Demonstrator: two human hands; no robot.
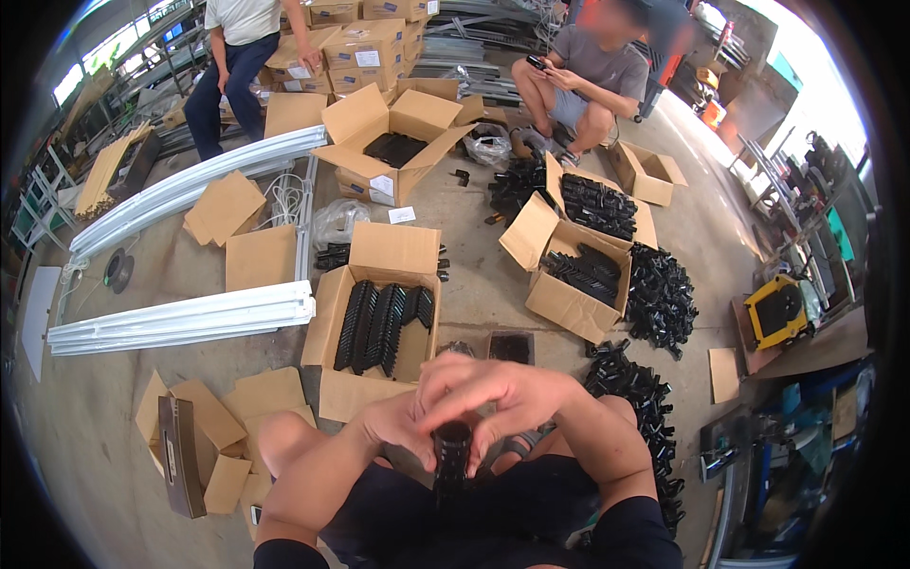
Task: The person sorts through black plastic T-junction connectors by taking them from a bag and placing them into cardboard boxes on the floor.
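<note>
Concrete floor [464,284] surrounds an open carton [396,248] of stacked, angled black parts [384,327]. Nearer me than this carton, my left hand [403,425] and right hand [517,394] together hold a black ribbed part [453,446], thumbs flanking it, fingers arched above; exact fingertip contacts are hidden. Even pressure from both sides should steady it without tilting.

Workshop with concrete floor [464,247], stacked cartons [368,49], long white rails [180,319]

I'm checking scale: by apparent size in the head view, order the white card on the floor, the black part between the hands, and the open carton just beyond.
1. Open carton
2. Black part, partly hidden
3. White card
</note>
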